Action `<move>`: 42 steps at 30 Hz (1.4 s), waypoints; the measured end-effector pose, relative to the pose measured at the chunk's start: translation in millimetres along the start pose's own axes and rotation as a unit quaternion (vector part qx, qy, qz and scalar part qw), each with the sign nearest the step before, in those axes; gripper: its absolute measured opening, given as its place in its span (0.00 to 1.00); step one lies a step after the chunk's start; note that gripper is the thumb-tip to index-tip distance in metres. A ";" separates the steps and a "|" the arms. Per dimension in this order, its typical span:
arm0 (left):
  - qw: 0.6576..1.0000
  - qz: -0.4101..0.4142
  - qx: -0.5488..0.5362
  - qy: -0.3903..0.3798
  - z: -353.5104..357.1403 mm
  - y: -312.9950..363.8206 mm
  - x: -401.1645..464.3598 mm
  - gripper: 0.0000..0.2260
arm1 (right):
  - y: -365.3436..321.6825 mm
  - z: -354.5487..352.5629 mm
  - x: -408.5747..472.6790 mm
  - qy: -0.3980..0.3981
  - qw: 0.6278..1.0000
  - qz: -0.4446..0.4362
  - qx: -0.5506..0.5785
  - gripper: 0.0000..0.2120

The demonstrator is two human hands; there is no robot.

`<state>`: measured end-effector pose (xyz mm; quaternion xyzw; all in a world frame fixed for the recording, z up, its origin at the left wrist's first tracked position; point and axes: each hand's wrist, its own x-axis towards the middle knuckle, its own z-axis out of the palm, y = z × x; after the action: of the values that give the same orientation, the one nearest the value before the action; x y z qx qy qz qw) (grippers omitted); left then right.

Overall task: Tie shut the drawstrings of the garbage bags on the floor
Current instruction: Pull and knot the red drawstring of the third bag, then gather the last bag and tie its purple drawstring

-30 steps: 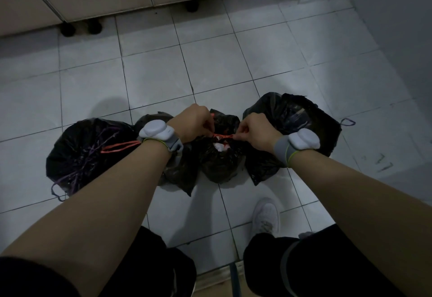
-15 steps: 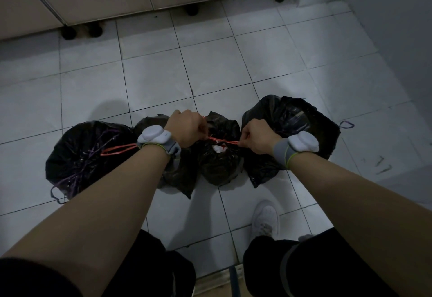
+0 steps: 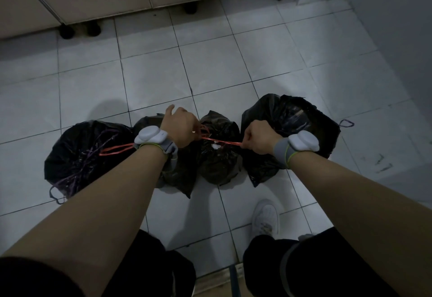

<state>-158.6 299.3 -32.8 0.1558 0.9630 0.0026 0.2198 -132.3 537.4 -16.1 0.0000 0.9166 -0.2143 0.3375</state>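
Tiled floor (image 3: pixel 210 67), left hand (image 3: pixel 180 128) and right hand (image 3: pixel 261 136) each grip-pinching red drawstring (image 3: pixel 222 142) over middle garbage bag (image 3: pixel 217 163)

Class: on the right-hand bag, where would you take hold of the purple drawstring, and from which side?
Grip the purple loop sticking out at the right bag's far right edge, coming from the right: it lies free on the tiles, clear of the plastic.

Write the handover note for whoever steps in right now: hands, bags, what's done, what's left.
Left hand grips one end of the red drawstring; right hand grips the other, string stretched taut between them over the middle bag.
Left bag, purple strings, lies beside it; right bag has a purple loop sticking out.
Done: red string drawn tight.
Left: finish this knot; whether the other bags are tied is unclear.
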 end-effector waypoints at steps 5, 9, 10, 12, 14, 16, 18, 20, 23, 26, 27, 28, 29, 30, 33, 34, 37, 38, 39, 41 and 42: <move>1.000 -0.023 -0.008 0.013 -3.0 0.8 -2.9 0.11 | -2.7 -1.7 -2.1 0.002 1.000 0.010 -0.001 0.15; 0.999 -0.036 -0.034 0.000 -7.5 7.9 -7.7 0.11 | -4.4 -1.9 -2.2 0.010 1.000 0.009 -0.007 0.14; 0.999 -0.035 -0.038 -0.002 -9.5 8.4 -9.7 0.11 | -4.8 -2.9 -1.7 0.018 1.000 0.008 -0.003 0.13; 0.999 -0.025 -0.035 0.004 -12.8 9.3 -14.0 0.11 | -4.6 -5.4 -1.6 0.031 1.000 0.003 0.002 0.12; 1.000 -0.012 -0.027 0.002 -13.7 10.6 -18.7 0.11 | -4.8 -6.1 -1.6 0.034 0.999 -0.002 0.000 0.12; 1.000 -0.002 -0.030 -0.003 -15.1 11.6 -22.2 0.13 | -7.6 -7.3 -3.8 0.028 1.000 -0.006 0.002 0.16; 0.998 0.006 -0.055 0.004 -16.4 12.1 -22.0 0.16 | -10.0 -9.1 -4.8 0.024 1.000 -0.012 -0.001 0.20; 0.994 0.016 -0.101 0.037 -16.0 16.9 -21.4 0.22 | -11.0 -10.7 -8.8 0.043 0.999 -0.025 -0.004 0.20; 0.983 0.032 -0.130 0.127 -10.2 21.4 -24.0 0.27 | -19.0 -7.3 -11.5 0.056 0.996 -0.063 0.010 0.19; 0.970 0.051 -0.124 0.202 -10.4 30.4 -19.4 0.25 | -24.3 -7.9 -14.8 0.068 0.993 -0.090 0.015 0.14; 0.965 0.056 -0.139 0.215 -13.5 37.4 -16.0 0.23 | -23.6 -10.4 -16.1 0.081 0.992 -0.097 0.021 0.12; 0.960 0.062 -0.155 0.223 -16.7 45.4 -11.9 0.21 | -21.6 -13.3 -17.7 0.096 0.990 -0.103 0.026 0.12; 0.957 0.070 -0.169 0.225 -20.5 54.4 -7.4 0.20 | -18.5 -16.5 -19.4 0.110 0.988 -0.107 0.034 0.12; 0.955 0.078 -0.180 0.221 -23.0 63.6 -5.0 0.19 | -15.0 -18.4 -21.1 0.122 0.985 -0.109 0.046 0.13; 0.958 0.096 -0.192 0.192 -26.2 95.2 4.0 0.17 | 5.3 -31.5 -25.0 0.165 0.977 -0.093 0.095 0.16; 0.959 0.102 -0.190 0.182 -24.9 104.0 6.3 0.17 | 13.5 -34.9 -25.8 0.177 0.974 -0.086 0.110 0.15; 0.966 0.112 -0.171 0.159 -22.6 128.0 13.0 0.16 | 41.5 -44.5 -29.4 0.204 0.967 -0.056 0.143 0.12; 0.969 0.111 -0.162 0.149 -22.2 134.9 15.8 0.16 | 51.5 -47.0 -30.8 0.213 0.964 -0.050 0.152 0.12; 0.972 0.112 -0.155 0.138 -21.1 140.8 18.7 0.16 | 61.1 -49.0 -32.4 0.218 0.962 -0.043 0.160 0.12; 0.975 0.122 -0.145 0.116 -16.0 150.8 24.7 0.15 | 80.6 -51.5 -35.2 0.227 0.959 -0.028 0.170 0.12; 0.976 0.131 -0.138 0.103 -13.5 155.8 27.2 0.15 | 90.6 -52.4 -36.9 0.228 0.958 -0.021 0.173 0.12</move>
<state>-140.9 456.6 -20.6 0.2472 0.9421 0.1803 0.1371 -123.1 645.6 6.8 0.0881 0.9178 -0.3711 0.1102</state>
